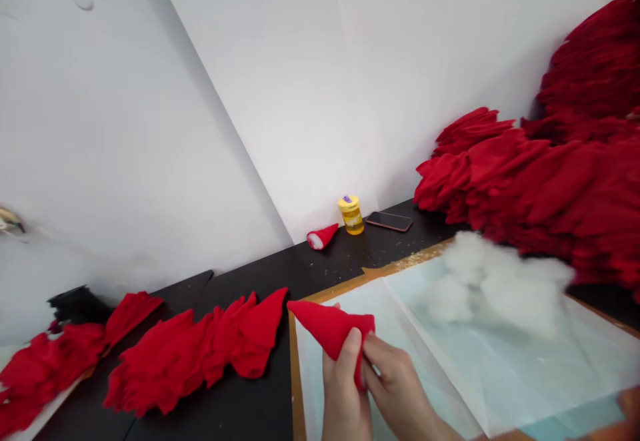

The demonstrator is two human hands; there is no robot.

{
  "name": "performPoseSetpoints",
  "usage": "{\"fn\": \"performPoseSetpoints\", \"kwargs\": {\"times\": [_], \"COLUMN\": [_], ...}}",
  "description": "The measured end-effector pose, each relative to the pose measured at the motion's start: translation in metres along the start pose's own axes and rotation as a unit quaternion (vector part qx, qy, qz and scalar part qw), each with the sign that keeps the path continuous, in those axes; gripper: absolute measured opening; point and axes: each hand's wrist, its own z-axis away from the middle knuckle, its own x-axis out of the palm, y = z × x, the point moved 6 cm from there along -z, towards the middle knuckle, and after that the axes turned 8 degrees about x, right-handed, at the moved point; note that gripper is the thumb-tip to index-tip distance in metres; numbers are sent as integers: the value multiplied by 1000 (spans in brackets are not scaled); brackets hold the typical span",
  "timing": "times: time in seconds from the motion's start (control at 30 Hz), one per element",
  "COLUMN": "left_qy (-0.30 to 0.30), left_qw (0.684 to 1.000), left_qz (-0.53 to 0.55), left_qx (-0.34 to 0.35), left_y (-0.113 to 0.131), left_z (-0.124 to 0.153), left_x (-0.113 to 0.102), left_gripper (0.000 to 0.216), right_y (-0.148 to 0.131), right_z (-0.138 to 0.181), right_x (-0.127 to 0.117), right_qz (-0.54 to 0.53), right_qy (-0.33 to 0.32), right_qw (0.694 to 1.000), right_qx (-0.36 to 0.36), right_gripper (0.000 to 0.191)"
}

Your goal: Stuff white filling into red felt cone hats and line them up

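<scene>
A red felt cone (327, 324) points left, held at its wide end by both hands. My left hand (344, 388) grips it from below with the thumb pressed on the fabric. My right hand (395, 381) pinches the open rim from the right. A heap of white stuffing (495, 284) lies on the pale sheet (500, 374) just beyond the hands. A row of flat red cones (200, 354) lies on the black table to the left. One stuffed red cone (321, 236) rests near the wall.
A yellow jar (351, 214) and a phone (389, 221) sit on the black table (250, 408) by the white wall. A big pile of red felt pieces (550, 181) fills the right side. More red pieces (45, 361) lie at the far left beside a dark object (75, 302).
</scene>
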Motion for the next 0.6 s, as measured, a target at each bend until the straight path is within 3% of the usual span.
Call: {"fn": "performPoseSetpoints", "kwargs": {"times": [0.13, 0.2, 0.3, 0.4, 0.5, 0.6], "left_qy": [88, 118, 133, 135, 126, 101], "left_qw": [991, 986, 982, 979, 984, 993], "left_qz": [75, 95, 117, 135, 110, 61], "left_qx": [-67, -67, -60, -76, -66, -18], "left_y": [9, 19, 27, 17, 8, 11], "left_z": [-17, -27, -34, -26, -11, -1], "left_x": [-15, -21, -23, -20, -17, -16], "left_gripper": [20, 20, 24, 24, 22, 34], "right_y": [-5, -12, -17, -19, -13, -7], "right_z": [5, 10, 19, 27, 30, 32], "right_x": [-6, -21, -36, -25, -4, 12], "right_qz": [11, 28, 59, 105, 172, 224], "right_qy": [-73, -48, -24, -58, -72, -75], "right_qw": [997, 994, 984, 969, 963, 955], "right_qx": [-39, -99, -168, -216, -195, -176], "right_gripper": [24, 33, 29, 38, 43, 40]}}
